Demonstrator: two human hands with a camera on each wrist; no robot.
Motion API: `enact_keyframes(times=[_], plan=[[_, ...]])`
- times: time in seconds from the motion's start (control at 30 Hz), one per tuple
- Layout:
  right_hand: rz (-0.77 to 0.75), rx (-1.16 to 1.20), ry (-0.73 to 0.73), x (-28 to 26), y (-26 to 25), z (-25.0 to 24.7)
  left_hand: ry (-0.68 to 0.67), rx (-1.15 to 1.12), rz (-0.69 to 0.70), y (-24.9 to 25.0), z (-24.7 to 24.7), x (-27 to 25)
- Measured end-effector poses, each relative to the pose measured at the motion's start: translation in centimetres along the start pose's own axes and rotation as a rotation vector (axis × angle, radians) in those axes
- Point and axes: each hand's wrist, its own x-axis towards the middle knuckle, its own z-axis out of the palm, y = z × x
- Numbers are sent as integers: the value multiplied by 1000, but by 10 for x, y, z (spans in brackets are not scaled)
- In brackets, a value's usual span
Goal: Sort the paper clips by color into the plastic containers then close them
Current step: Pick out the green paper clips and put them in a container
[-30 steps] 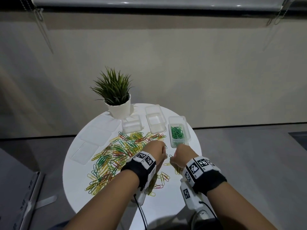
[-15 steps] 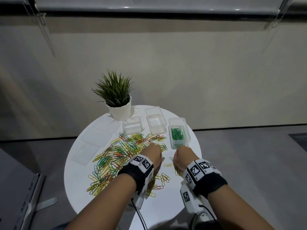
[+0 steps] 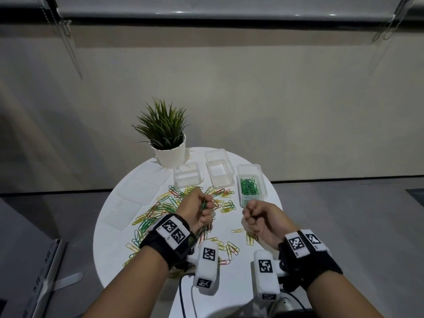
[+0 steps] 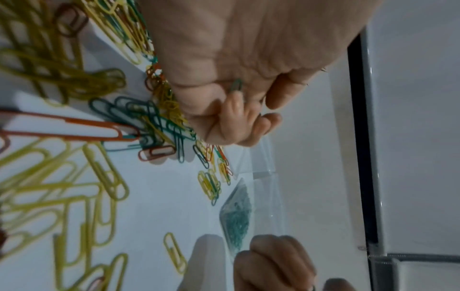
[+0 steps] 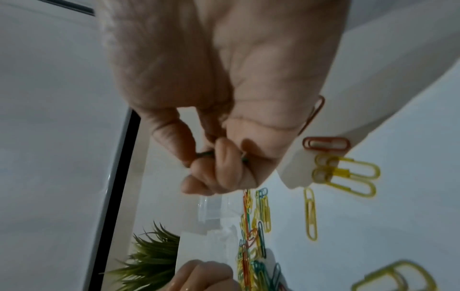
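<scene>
A heap of yellow, green and red paper clips (image 3: 165, 207) covers the left and middle of the round white table (image 3: 231, 271). My left hand (image 3: 202, 207) is lifted over the heap with curled fingers holding green clips (image 4: 236, 85). My right hand (image 3: 254, 214) is a fist just in front of the clear container of green clips (image 3: 250, 187), pinching a dark green clip (image 5: 205, 154). Two more clear containers (image 3: 187, 175) (image 3: 219, 172) stand behind the heap; I see nothing inside them.
A potted plant (image 3: 168, 143) in a white pot stands at the table's far edge. Clear flat lids (image 3: 137, 191) lie at the left of the table. Loose yellow clips (image 3: 237, 231) lie between my wrists. The floor drops away around the table.
Both hands have risen off the table and drawn apart. The left hand came up from the heap with green clips. The right hand has moved right, toward the green clip container.
</scene>
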Motion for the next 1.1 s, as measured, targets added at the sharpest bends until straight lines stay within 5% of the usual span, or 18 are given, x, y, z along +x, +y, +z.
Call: enact_keyframes(times=[0.07, 0.17, 0.23, 0.33, 0.43, 0.63, 0.73, 1.1], plan=[[28, 58, -40, -3, 0, 4, 31, 164, 20, 1, 5, 2], [52, -101, -14, 1, 3, 6, 66, 1054, 292, -2, 13, 7], [14, -385, 73, 5, 4, 8, 31, 1568, 493, -6, 15, 8], [-162, -1029, 201, 9, 6, 10, -60, 1888, 539, -10, 12, 5], [-276, -1418, 285, 15, 8, 15, -130, 1968, 485, -16, -3, 1], [-172, -1733, 267, 29, 17, 30, -50, 1914, 494, -11, -18, 1], [-138, -1791, 285, 32, 20, 27, 3, 1817, 526, -4, -5, 7], [-141, -1722, 431, 24, 16, 27, 60, 1717, 317, -16, 23, 22]])
